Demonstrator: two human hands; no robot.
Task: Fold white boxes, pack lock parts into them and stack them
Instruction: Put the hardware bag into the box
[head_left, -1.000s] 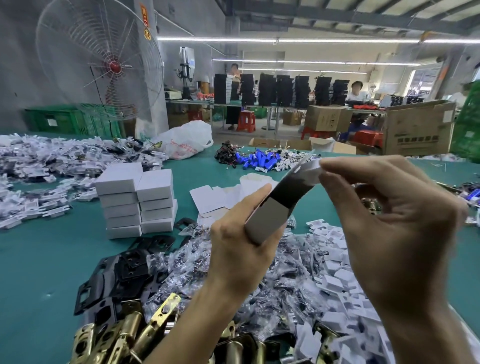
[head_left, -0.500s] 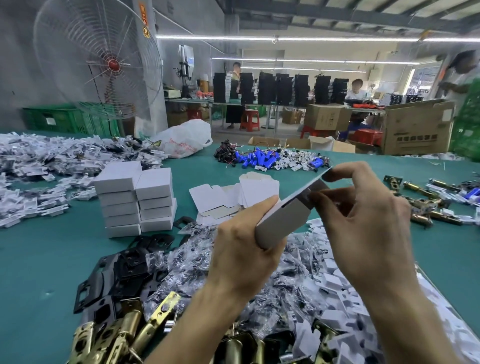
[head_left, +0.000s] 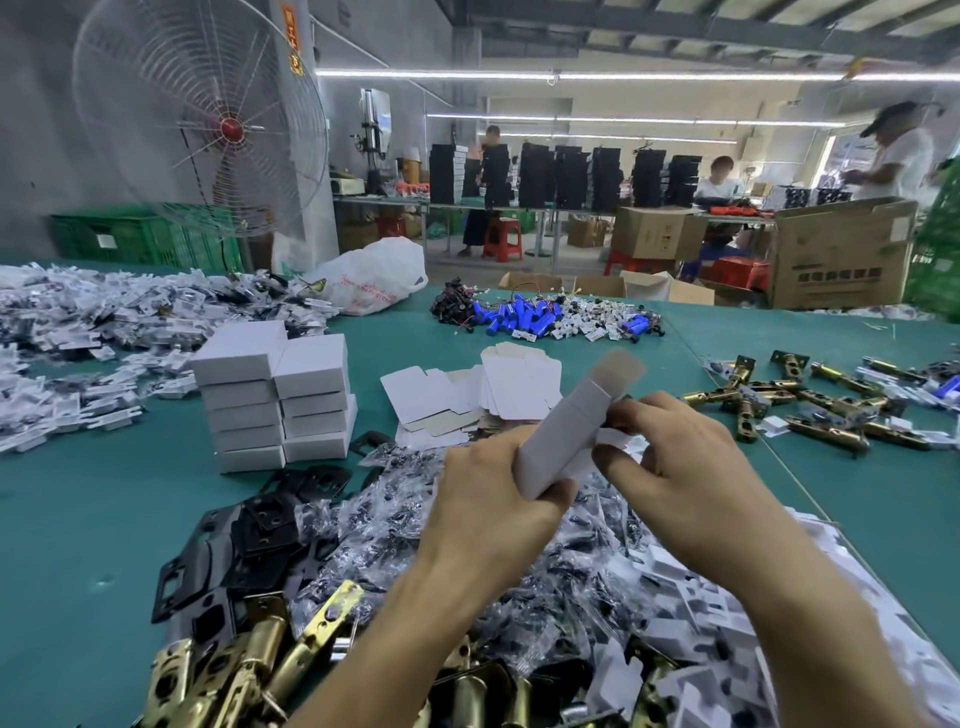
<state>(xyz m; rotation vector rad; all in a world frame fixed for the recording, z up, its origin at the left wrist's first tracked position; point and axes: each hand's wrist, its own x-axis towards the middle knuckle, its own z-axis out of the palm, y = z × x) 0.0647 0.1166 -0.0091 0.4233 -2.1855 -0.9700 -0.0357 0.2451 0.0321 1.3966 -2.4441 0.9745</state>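
I hold a half-folded white box (head_left: 563, 434) tilted up over the table's middle, its top flap open at the far end. My left hand (head_left: 493, 499) grips the box's near end. My right hand (head_left: 670, 467) pinches a side flap of the box with curled fingers. Flat unfolded box blanks (head_left: 498, 389) lie just behind. Two stacks of closed white boxes (head_left: 275, 400) stand to the left. Beneath my arms lies a heap of bagged lock parts (head_left: 395, 525), with black plates (head_left: 260, 530) and brass latches (head_left: 249, 670) at the near left.
More brass latches (head_left: 810, 410) are scattered at the right on the green table (head_left: 78, 545). Blue cylinders and wired parts (head_left: 540, 314) lie at the far middle, white packets (head_left: 104, 332) at the far left. A fan, cartons and people stand beyond.
Both hands have lowered the box toward the table. My right hand has moved from the top flap down to the box's side flap, and the top flap now stands free.
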